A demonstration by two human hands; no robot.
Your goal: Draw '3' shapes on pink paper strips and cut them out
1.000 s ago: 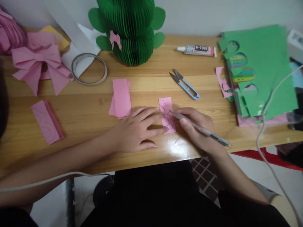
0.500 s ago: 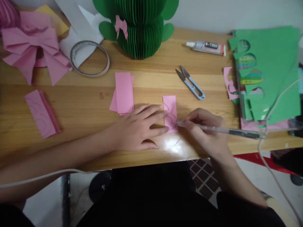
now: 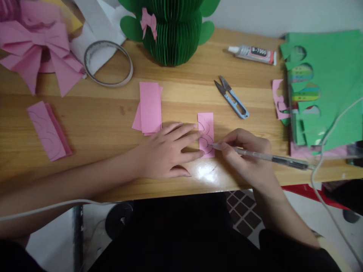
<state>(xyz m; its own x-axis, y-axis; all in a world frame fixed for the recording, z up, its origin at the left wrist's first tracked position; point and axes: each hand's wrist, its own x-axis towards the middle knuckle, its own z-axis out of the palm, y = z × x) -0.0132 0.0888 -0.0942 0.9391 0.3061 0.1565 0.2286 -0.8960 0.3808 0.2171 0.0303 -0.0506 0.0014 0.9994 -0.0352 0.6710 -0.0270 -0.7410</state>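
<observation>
Flat on the wooden table (image 3: 181,100) the slim pink paper (image 3: 208,122) is laid, marked with dark curves, and the clear pen (image 3: 263,156) is slanted, tip at its lower half!

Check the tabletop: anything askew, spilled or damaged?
In the pink paper stack, a lower piece juts out slantwise, misaligned with the top one. Left of it, reddish marks spot the table; stain or grain, unclear.

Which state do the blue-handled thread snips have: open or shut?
Open: the thread snips show a clear gap between their pointed tips.
</observation>
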